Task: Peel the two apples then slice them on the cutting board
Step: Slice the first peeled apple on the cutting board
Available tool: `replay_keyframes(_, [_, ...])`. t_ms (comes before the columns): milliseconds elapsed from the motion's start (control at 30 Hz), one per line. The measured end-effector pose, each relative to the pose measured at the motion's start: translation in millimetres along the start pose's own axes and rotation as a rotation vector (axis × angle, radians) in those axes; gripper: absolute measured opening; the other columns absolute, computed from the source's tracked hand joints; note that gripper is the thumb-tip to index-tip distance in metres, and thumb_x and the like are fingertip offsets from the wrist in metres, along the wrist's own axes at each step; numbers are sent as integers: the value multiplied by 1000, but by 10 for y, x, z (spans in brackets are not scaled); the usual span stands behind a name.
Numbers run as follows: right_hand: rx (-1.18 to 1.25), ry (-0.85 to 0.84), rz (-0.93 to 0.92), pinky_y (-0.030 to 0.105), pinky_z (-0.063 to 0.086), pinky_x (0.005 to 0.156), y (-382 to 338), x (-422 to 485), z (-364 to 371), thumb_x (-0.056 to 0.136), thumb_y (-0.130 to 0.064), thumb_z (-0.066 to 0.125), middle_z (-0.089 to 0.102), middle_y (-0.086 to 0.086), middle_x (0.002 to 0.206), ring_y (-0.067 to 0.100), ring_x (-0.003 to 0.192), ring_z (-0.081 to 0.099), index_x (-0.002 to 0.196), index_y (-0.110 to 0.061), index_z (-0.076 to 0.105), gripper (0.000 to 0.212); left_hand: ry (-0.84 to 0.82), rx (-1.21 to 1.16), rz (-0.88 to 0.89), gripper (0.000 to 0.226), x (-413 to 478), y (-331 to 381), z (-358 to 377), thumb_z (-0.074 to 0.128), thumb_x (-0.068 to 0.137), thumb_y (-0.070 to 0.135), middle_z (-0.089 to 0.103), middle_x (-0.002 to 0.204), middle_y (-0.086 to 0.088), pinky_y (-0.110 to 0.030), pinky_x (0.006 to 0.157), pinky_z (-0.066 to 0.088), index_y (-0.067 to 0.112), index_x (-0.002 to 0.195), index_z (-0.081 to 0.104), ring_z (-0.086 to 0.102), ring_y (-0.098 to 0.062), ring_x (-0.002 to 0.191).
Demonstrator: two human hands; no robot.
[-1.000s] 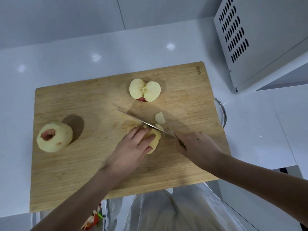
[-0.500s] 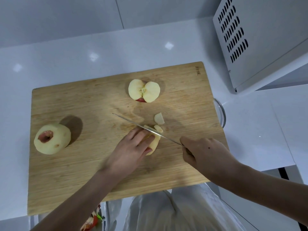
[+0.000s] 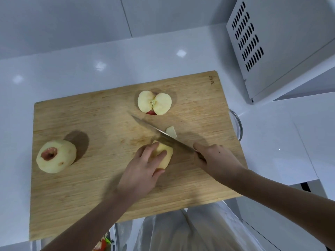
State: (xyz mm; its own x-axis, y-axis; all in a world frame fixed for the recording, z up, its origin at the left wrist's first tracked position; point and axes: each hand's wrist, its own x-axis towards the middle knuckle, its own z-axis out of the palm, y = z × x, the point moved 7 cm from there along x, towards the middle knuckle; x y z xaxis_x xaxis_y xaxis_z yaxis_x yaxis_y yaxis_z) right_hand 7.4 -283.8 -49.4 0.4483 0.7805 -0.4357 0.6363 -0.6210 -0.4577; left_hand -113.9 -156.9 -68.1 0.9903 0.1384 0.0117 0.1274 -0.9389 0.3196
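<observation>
A: Where is the piece being cut?

B: Just below the middle of the frame, on the cutting board (image 3: 72, 196). The apple piece (image 3: 166, 157) lies on the wood. The left hand (image 3: 141, 174) grasps it from the lower left, its fingers (image 3: 145, 151) curled over the top and the thumb against the lower side.

A: And the blade?

B: The right hand (image 3: 215, 162) is clenched round the handle of the knife (image 3: 163, 136), and its fingers (image 3: 199, 147) hide the handle. The blade runs up and left from that hand and crosses the upper end of the apple piece, just beyond the left fingertips. I cannot tell whether the edge is in the flesh.

A: What else is on the wood?

B: 1 slice (image 3: 171, 131) lies just past the blade, to the upper right of the piece. Above it, toward the top edge of the board, an apple half (image 3: 154, 102) lies cut face up with its core showing. Well to the left sits 1 peeled apple (image 3: 56, 156), whole, with red skin in its hollow.

A: Around the board?

B: White worktop (image 3: 90, 66). The rim of a glass bowl (image 3: 237, 124) sticks out past the right edge. A white appliance (image 3: 281, 42) with vent slots fills the upper right, and peel scraps (image 3: 101, 246) show at the bottom edge.
</observation>
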Motion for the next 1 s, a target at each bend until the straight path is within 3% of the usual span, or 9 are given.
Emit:
replay_keyframes(167, [-77, 86, 48, 34, 36, 55, 271, -41, -201, 94, -20, 45, 34, -6, 52, 25, 54, 41, 79, -22, 35, 18, 5, -42, 59, 54, 203, 89, 38, 86, 65, 22, 55, 126, -13, -42, 75, 58, 12, 114, 67, 60, -35, 105])
replay_keyframes(400, [-115, 136, 78, 32, 32, 49, 429, -183, -388, 88, -16, 51, 29, -4, 48, 15, 42, 26, 75, -19, 38, 18, -12, -80, 99, 55, 515, 203, 64, 88, 63, 19, 58, 124, -13, -44, 71, 59, 12, 113, 67, 60, -37, 102])
replay_keyframes(533, [-86, 178, 47, 22, 21, 42, 281, -316, -388, 84, -11, 55, 21, -5, 45, 11, 39, 21, 72, -18, 37, 23, 23, -96, 112, 53, 458, 187, 46, 84, 68, 18, 54, 124, -11, -42, 73, 58, 14, 116, 62, 56, -34, 104])
replay_keyframes(867, [-144, 85, 78, 25, 18, 44, 171, -372, -406, 90, -18, 45, 25, 0, 50, 18, 43, 23, 76, -18, 35, 18, 5, -36, 138, 55, 483, 221, 32, 85, 67, 18, 57, 121, -14, -39, 74, 57, 13, 116, 62, 57, -34, 104])
replay_keyframes(1000, [-141, 68, 48, 24, 18, 43, 138, -312, -447, 92, -18, 42, 26, -2, 51, 16, 43, 24, 69, -23, 30, 26, -2, -30, 138, 56, 496, 223, 41, 85, 66, 18, 57, 121, -15, -40, 71, 58, 13, 115, 59, 57, -34, 100])
